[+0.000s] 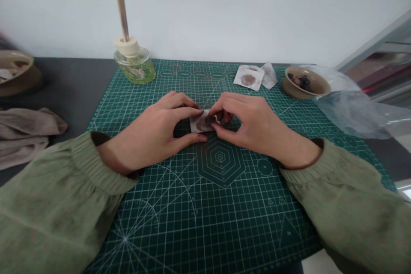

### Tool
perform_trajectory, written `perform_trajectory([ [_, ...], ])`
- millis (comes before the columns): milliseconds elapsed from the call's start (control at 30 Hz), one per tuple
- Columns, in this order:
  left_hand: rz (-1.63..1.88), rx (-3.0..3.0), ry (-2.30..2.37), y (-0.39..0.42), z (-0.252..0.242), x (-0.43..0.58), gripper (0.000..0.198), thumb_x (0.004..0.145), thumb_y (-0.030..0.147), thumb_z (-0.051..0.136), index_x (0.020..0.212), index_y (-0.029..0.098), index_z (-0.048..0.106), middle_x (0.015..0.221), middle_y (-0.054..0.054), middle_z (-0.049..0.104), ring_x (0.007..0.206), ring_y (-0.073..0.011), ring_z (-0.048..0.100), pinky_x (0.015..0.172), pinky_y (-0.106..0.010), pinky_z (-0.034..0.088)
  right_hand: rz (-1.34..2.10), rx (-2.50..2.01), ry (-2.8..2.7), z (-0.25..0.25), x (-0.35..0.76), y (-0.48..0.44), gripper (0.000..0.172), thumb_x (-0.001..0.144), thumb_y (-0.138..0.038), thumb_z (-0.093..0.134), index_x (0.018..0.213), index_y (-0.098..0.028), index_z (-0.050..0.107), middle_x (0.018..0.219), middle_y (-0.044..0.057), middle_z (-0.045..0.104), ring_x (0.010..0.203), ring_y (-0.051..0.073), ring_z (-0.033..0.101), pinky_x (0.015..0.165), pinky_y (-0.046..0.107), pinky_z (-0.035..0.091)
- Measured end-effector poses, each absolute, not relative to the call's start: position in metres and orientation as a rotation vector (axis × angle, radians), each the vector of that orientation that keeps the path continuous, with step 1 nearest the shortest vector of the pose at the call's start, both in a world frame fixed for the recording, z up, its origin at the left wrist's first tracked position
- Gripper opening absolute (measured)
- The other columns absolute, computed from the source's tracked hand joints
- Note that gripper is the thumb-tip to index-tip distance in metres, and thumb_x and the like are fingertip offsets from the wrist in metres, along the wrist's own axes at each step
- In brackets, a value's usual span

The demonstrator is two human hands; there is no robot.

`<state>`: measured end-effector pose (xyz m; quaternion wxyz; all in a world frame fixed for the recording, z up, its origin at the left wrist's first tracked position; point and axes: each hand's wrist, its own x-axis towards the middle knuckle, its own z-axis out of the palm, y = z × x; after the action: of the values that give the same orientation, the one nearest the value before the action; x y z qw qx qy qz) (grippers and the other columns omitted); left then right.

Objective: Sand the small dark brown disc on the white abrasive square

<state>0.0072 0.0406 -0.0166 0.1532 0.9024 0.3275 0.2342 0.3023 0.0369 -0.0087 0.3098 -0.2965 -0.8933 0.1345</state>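
A small white sachet (199,123) with dark stuff showing through lies near the middle of the green cutting mat (180,222). My left hand (157,124) holds its left side, index fingertip on the upper edge and thumb at the lower edge. On the right, my right hand (250,117) pinches the sachet's end between thumb and fingers. Those fingers partly hide that end, so I cannot see whether it is open. Both hands are closed on this one sachet, low over the mat.
Behind my right hand lie a white sachet (248,78) with a brown round patch and a paler one (269,75). A brown bowl (290,90) with dark pieces and a clear plastic bag (353,111) stand right. Left are a reed diffuser (136,66), another bowl (24,79) and a cloth (28,126).
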Motion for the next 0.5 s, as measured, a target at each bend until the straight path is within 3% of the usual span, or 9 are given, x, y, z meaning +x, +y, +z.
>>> perform_trajectory([
  [167,0.67,2.612,0.929,0.042,-0.014,0.0025,0.049,0.121,0.064,0.078,0.151,0.027,0.089,0.151,-0.015,0.084,0.139,-0.0408,0.08,0.13,-0.06,0.068,0.42,-0.785,-2.347,-0.0046,0.3034,0.0357,0.008,0.108,-0.023,0.079,0.113,-0.019,0.085,0.108,0.008,0.087,0.086,0.023,0.073,0.082,0.038,0.055],
  [300,0.65,2.619,0.89,0.0433,-0.012,-0.0002,0.04,0.122,0.06,0.074,0.146,0.032,0.089,0.153,-0.013,0.085,0.141,-0.0389,0.081,0.13,-0.056,0.068,0.447,-0.76,-2.336,-0.0036,0.3056,0.0368,0.015,0.105,-0.02,0.078,0.117,-0.021,0.087,0.115,0.01,0.087,0.1,0.028,0.079,0.092,0.043,0.059],
  [500,0.595,2.59,0.86,0.0452,-0.0142,-0.0013,0.034,0.123,0.048,0.072,0.145,0.028,0.09,0.159,-0.012,0.088,0.152,-0.0368,0.082,0.137,-0.053,0.064,0.469,-0.702,-2.455,-0.0048,0.3079,0.0401,0.014,0.11,-0.023,0.08,0.121,-0.019,0.089,0.123,0.014,0.088,0.115,0.032,0.084,0.102,0.046,0.062],
])
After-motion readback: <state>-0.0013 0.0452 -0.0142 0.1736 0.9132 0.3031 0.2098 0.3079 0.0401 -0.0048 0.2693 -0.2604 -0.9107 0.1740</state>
